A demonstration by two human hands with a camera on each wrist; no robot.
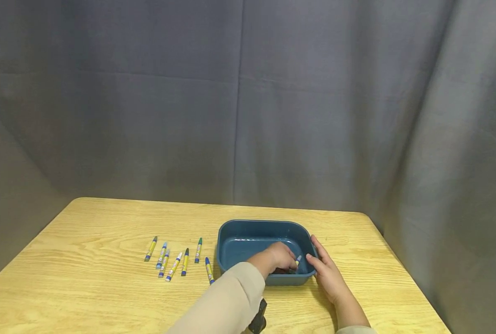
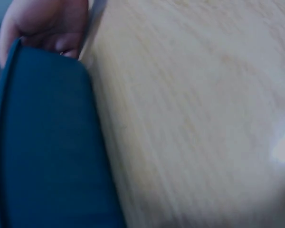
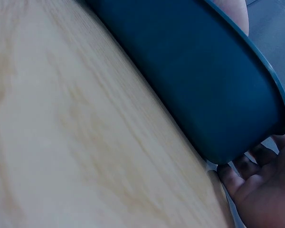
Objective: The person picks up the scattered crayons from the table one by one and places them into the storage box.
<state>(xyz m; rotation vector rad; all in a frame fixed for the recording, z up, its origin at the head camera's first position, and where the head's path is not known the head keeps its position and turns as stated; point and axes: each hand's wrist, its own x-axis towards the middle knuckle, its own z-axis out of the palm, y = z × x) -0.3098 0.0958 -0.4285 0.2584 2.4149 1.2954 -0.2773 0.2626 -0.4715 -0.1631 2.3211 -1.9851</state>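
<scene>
A dark blue rectangular bin (image 1: 248, 225) sits on the wooden table. My left hand (image 1: 278, 257) reaches down inside it over the near wall, fingers curled. At its fingertips is a crayon (image 1: 298, 260) with a yellow wrapper and pale blue tip, pinched and partly covered by the hand. My right hand (image 1: 329, 276) grips the bin's right end, thumb at the rim and fingers along the outside. In the right wrist view, the fingers (image 3: 247, 167) lie against the bin's corner. The bin's outer wall (image 2: 52, 142) fills much of the left wrist view.
Left of the bin lie several crayons with yellow wrappers, among them a green one (image 1: 198, 250), a white-tipped one (image 1: 174, 266) and a blue one (image 1: 209, 270) close to the bin. Grey curtains (image 1: 168, 116) hang behind the table (image 1: 85, 269) and along its sides.
</scene>
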